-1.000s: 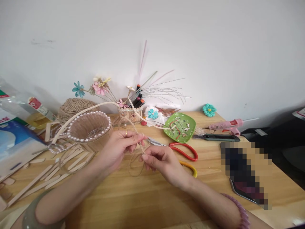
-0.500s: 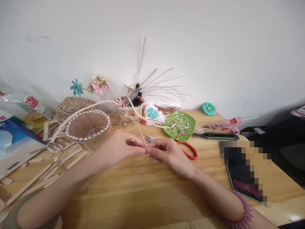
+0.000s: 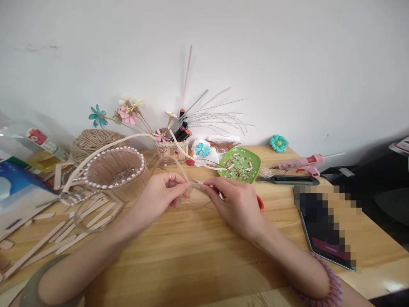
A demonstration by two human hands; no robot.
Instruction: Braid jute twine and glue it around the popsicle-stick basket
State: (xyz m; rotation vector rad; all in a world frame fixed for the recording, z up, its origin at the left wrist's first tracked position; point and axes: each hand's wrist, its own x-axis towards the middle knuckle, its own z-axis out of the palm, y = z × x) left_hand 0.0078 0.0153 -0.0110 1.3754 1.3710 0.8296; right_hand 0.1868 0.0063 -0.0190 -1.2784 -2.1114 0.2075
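Tabletop: hands now pull twine flatter

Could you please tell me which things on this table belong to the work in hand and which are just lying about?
In hand:
left hand and right hand pinching the twine
basket beside them

Lying about:
glue gun
green dish
twine ball
sticks
tablet

Both forearms are bare, with no sleeves in view. The left hand carries a thin gold-coloured ring on one finger, and a smooth, wide grey-green bangle circles the left wrist. The right hand is unadorned; the right wrist bears a bracelet of purple-pink beads.
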